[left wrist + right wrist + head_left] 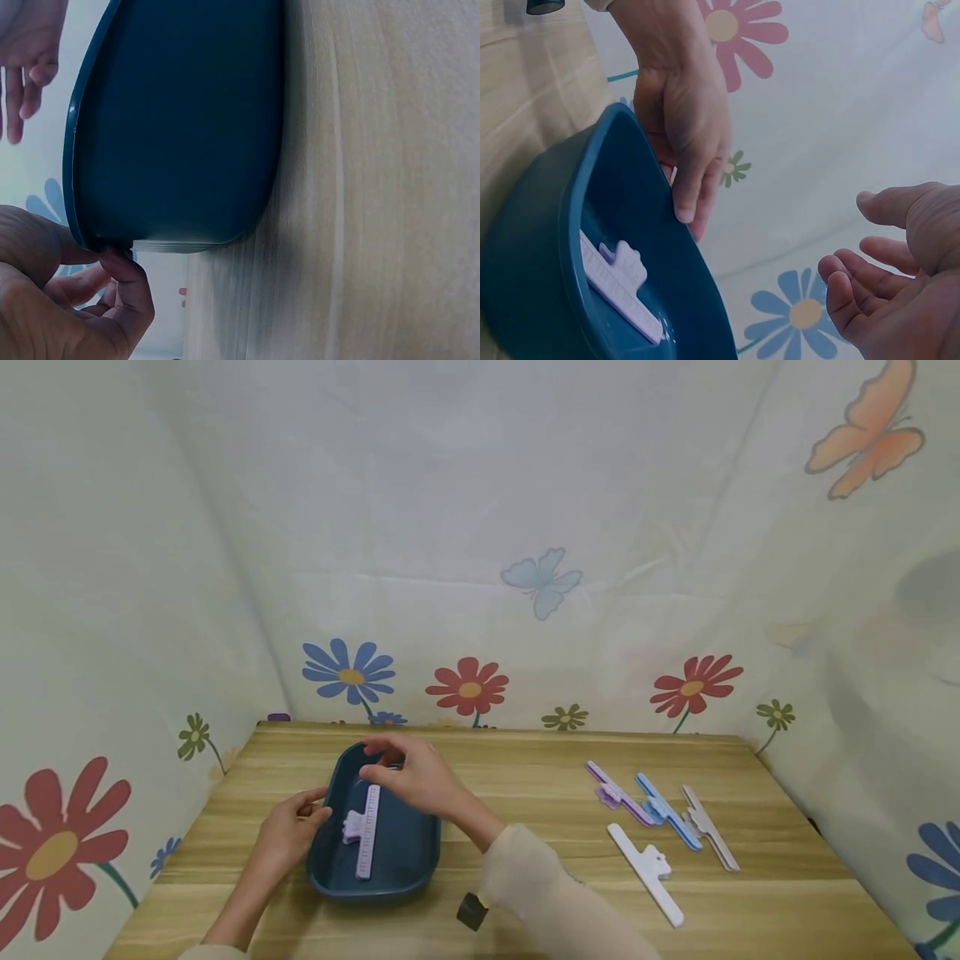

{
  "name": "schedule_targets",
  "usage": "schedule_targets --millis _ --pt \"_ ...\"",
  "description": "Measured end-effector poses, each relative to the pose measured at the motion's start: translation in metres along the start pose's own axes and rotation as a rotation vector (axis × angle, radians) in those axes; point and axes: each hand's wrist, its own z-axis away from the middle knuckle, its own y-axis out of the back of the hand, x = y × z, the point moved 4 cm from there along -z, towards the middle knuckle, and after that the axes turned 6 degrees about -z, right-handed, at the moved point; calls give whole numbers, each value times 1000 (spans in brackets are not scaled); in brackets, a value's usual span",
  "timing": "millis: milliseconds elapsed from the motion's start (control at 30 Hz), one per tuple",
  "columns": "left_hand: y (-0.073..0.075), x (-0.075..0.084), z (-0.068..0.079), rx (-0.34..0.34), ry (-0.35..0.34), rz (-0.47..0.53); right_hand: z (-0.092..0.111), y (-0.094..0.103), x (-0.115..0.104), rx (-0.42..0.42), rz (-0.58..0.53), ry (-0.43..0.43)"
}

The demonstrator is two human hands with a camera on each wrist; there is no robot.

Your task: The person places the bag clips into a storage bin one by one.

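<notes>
A person's two bare hands work at a dark teal bin [408, 853] on a wood-grain table [540, 902]. At the bin's left side, the left hand [291, 833] pinches the rim between thumb and fingers. Above the bin's far end hangs the right hand [420, 777], its fingers loosely curved, the thumb spread apart from them, holding nothing. Inside the bin, left of its middle, lies a pale lilac clip [367, 837] with a ruled bar. Well to the right of the bin, three clips lie slanted side by side: purple [621, 795], blue [670, 812] and greyish [710, 828], with a white clip [647, 875] nearer the person. Behind the bin hangs a pale sheet [420, 527] printed with flowers and butterflies
</notes>
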Motion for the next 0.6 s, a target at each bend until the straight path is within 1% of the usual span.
schedule_targets --millis 133,400,600 --pt "-1 -1 -1 11 -7 -6 5 12 2 16 -7 -1" --pt "-3 -2 -1 1 6 -4 21 45 8 61 11 24" --pt "-2 -1 -2 -1 15 -11 31 68 16 99 4 12"
